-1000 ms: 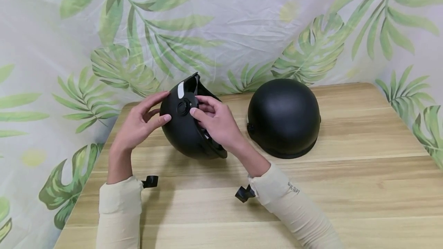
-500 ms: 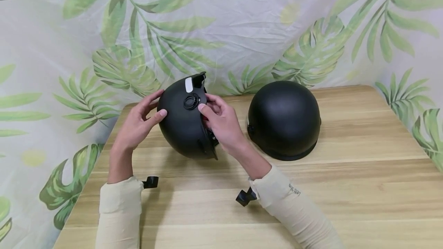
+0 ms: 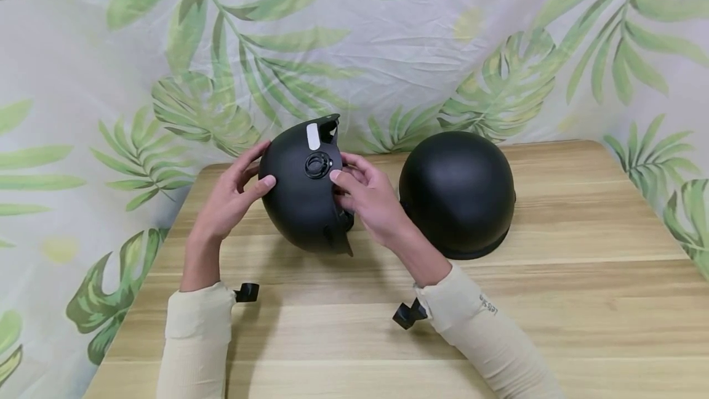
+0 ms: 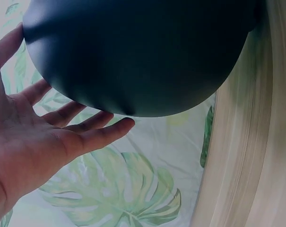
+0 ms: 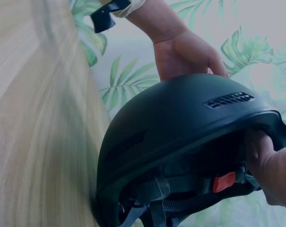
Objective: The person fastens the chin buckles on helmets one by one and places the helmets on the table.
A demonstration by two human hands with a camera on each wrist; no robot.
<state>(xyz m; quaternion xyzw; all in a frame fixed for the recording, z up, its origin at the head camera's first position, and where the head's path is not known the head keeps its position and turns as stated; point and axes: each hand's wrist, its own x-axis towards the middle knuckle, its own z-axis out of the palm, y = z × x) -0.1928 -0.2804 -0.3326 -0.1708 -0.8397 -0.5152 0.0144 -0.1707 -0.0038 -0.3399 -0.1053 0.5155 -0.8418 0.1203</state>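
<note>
A black helmet (image 3: 299, 202) is held tilted on its side above the table, its opening facing right, with a white patch and a round black knob on the upper side. The left hand (image 3: 224, 199) supports the crown with spread, nearly straight fingers and thumb; the left wrist view shows those fingertips against the smooth shell (image 4: 143, 61). The right hand (image 3: 373, 199) grips the rim, thumb outside by the knob, other fingers inside. Dark straps, padding and a red buckle (image 5: 224, 182) show within the helmet in the right wrist view.
A second black helmet (image 3: 456, 196) rests dome up on the wooden table (image 3: 581, 276), right of the right hand. Leaf-patterned cloth (image 3: 399, 48) hangs behind the table. Small black mounts stick out from both sleeves.
The held helmet has turned so more of its outer side faces the head camera and its inside shows less. Both hands have shifted slightly right with it, keeping contact.
</note>
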